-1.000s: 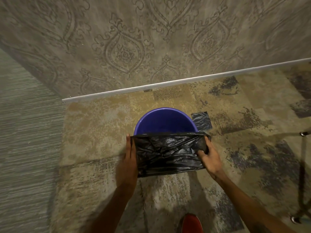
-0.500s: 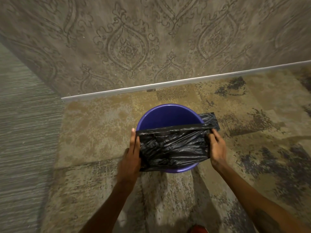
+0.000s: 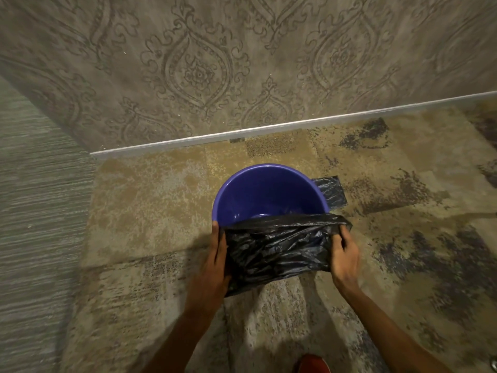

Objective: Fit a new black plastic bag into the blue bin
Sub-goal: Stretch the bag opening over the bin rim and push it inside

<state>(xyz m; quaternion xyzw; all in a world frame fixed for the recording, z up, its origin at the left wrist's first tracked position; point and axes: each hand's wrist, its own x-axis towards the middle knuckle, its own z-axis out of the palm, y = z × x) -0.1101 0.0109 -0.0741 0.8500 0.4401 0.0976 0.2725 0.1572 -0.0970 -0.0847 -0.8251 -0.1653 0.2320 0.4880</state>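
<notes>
Patterned beige-and-grey carpet (image 3: 150, 200) runs up to a wall covered in grey damask wallpaper (image 3: 199, 74), with a white skirting strip (image 3: 269, 129) between them.

At the lower centre of the frame, the left hand (image 3: 212, 267) has its fingers (image 3: 216, 238) lying long and nearly straight along the left edge of the crumpled black plastic bag (image 3: 277, 249), the thumb hidden behind the film, so it seems to pinch that edge. The right hand (image 3: 345, 261) has its fingers (image 3: 339, 238) curled closed over the bag's right edge, bunching it. Stretched between them, the bag hangs over the near rim of the round blue plastic bin (image 3: 269, 192), which stands on the carpet at mid-frame with its inside bare. A second flat piece of black plastic (image 3: 330, 192) lies on the floor just right of the bin.

The bag's mouth looks unopened, so the step in hand is probably spreading it. To do it well, each hand should separate the two layers at the top edge, pull them apart wider than the rim, push the body down inside, then fold the edge over the rim all round.
</notes>
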